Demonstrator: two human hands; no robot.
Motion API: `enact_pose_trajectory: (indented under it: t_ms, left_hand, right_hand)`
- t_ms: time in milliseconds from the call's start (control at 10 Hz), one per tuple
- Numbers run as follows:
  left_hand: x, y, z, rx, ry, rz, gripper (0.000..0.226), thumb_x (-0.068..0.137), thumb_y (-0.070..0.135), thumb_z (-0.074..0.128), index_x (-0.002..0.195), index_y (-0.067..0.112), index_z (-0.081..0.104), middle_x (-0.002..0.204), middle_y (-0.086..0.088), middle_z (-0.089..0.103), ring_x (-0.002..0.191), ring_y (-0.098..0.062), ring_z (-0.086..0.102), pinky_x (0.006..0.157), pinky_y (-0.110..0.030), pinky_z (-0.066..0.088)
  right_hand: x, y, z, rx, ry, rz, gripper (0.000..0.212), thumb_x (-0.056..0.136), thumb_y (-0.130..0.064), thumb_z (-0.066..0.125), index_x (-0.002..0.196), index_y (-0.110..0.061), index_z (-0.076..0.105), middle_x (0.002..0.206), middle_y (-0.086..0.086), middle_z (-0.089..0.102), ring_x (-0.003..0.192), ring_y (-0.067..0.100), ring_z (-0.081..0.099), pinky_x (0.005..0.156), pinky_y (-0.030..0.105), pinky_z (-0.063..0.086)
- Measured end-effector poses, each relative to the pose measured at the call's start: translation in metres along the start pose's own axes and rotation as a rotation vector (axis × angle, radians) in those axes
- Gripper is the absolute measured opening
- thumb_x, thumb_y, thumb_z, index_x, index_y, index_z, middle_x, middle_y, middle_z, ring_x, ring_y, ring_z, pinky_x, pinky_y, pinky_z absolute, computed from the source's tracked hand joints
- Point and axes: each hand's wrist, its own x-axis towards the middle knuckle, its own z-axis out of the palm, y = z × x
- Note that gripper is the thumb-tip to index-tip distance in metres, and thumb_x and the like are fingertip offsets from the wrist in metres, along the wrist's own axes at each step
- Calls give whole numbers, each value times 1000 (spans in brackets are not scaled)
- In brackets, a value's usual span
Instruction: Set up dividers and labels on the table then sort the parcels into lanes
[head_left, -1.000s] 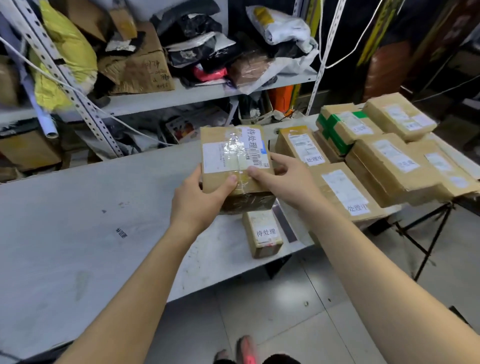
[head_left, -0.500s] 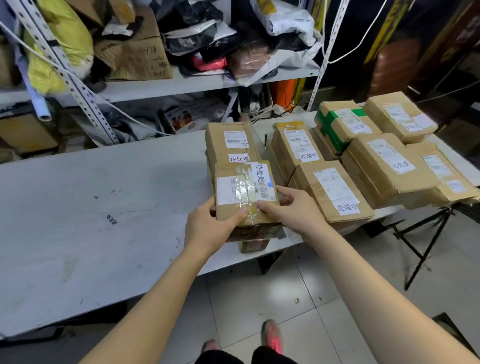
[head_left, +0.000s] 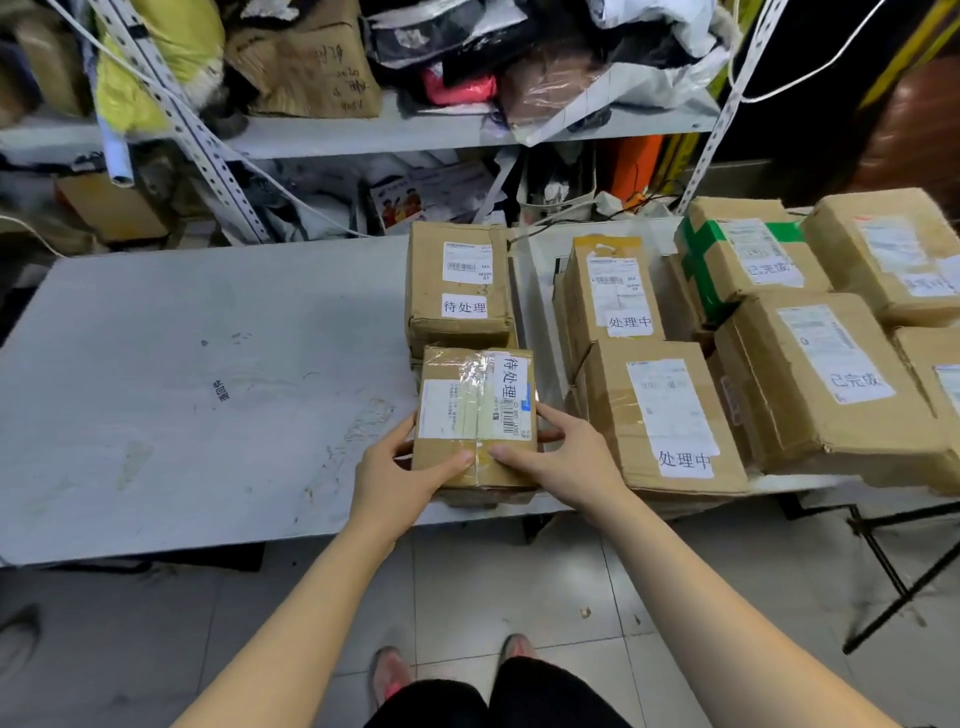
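A taped cardboard parcel (head_left: 475, 410) with a white label reading 待处理 sits near the table's front edge, on top of a smaller box that is almost fully hidden. My left hand (head_left: 400, 467) grips its near left corner and my right hand (head_left: 566, 457) its near right side. Directly behind it stands another 待处理 parcel (head_left: 460, 291). Right of a thin upright divider (head_left: 540, 343) are two parcels labelled 处理中 (head_left: 660, 410), (head_left: 613, 291). Further right lie several parcels (head_left: 815, 379), two of them legibly labelled 已完成.
The grey table (head_left: 182, 389) stretches bare to the left. Behind it a metal shelf (head_left: 363, 130) is crammed with bags and boxes. A folding stand's black legs (head_left: 893, 561) are at the right. My feet (head_left: 395, 670) are on the tiled floor below.
Both hands lowered the taped parcel from mid-air onto the small box at the table's front edge, in front of the other 待处理 parcel.
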Motion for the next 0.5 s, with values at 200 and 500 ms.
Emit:
enact_pose_trajectory:
  t_ms: [200,500]
  left_hand:
    - [0,2,-5,107,-13,-28,77,73,49,87,139,49,47,127,11,62,112,-10,61,81,-26,59]
    - [21,28,-20,406,-87,-56,84,84,64,69,153,31,35,133,-1,61,113,-21,62,91,-39,57]
  right_hand:
    - [0,1,2,-46,3,3,63,74,-57,84,130,-47,55,117,-21,64,108,3,60,86,23,52]
    - [0,-26,-8,-220,33,61,81,86,-54,75,153,-25,40,150,-4,52,132,17,53,100,34,47]
